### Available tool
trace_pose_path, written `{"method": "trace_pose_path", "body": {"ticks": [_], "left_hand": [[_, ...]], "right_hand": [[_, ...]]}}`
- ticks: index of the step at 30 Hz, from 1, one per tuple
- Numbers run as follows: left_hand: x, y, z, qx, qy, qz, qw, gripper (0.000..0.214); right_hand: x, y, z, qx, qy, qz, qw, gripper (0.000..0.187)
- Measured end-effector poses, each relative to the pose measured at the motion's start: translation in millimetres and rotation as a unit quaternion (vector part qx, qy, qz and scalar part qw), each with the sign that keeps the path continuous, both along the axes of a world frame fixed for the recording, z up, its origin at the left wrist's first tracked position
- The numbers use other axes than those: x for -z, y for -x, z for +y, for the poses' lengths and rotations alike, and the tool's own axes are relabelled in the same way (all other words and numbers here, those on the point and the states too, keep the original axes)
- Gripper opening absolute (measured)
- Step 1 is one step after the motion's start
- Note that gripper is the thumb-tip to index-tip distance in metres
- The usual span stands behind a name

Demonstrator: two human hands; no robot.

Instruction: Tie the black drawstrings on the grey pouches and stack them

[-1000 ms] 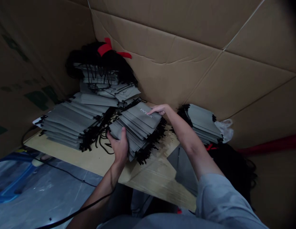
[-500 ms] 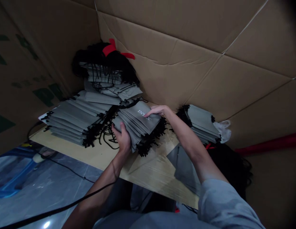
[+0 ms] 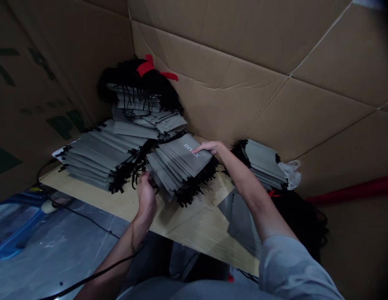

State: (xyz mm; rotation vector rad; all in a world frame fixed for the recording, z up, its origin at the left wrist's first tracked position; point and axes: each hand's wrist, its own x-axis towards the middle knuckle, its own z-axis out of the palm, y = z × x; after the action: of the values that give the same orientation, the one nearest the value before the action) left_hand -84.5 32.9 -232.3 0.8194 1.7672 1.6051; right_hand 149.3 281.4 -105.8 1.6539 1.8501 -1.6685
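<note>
A fanned stack of grey fabric bags with black drawstrings lies on a cardboard-covered table; the top bag carries white lettering. My right hand rests flat on the far edge of that top bag, fingers stretched out. My left hand sits at the near left corner of the stack, fingers curled in among the black cords and the bags' lower edge. What it grips is hidden by the hand's back.
A long row of grey bags lies to the left, a taller pile with a red ribbon behind it. A smaller stack lies to the right. Cardboard walls enclose the table. A black cable runs along my left arm.
My left hand has slid from the stack's near side, thumb on top, down to its left corner among the cords. My right hand has stayed on the top bag.
</note>
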Motion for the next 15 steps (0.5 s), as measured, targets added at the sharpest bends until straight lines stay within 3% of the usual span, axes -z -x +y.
{"method": "trace_pose_path", "body": {"ticks": [2, 6, 9, 12, 15], "left_hand": [[4.0, -6, -20, -0.006, 0.007, -0.002, 1.0, 0.046], [2.2, -7, -43, 0.055, 0.027, 0.037, 0.997, 0.038], [-9.1, 12, -40, 0.079, 0.043, 0.08, 0.993, 0.037], [-21.3, 33, -36, 0.054, 0.06, 0.104, 0.991, 0.039], [-28.4, 35, -37, 0.027, 0.057, 0.085, 0.994, 0.04]], "right_hand": [[1.7, 0, 2, 0.002, 0.002, 0.0, 1.0, 0.024], [2.5, -1, 3, 0.005, 0.005, 0.002, 1.0, 0.025], [3.3, -1, 5, 0.004, 0.01, 0.0, 1.0, 0.027], [5.1, -2, 8, 0.0, 0.015, 0.001, 1.0, 0.028], [7.1, -2, 11, -0.003, 0.015, 0.005, 1.0, 0.028]]}}
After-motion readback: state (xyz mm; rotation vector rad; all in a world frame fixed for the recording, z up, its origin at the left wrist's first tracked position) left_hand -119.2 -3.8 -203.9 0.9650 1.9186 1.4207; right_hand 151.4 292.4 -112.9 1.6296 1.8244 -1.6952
